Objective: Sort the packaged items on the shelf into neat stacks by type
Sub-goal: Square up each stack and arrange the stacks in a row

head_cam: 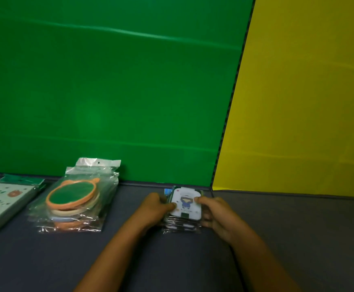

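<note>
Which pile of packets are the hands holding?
The small pile with the white cartoon card on top, by the yellow wall. The left hand and right hand grip its sides. The round-frame pile and flat pile lie untouched.

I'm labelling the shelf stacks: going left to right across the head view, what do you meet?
White flat packs with green footprints → clear bags of orange-rimmed round frames → left hand → stack of small white cartoon-figure packs → right hand.

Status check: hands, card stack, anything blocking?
Left hand and right hand both grip the card stack, one per side. Stack sits on shelf by the backdrop. Round-mirror stack well left, apart. Nothing blocking.
</note>
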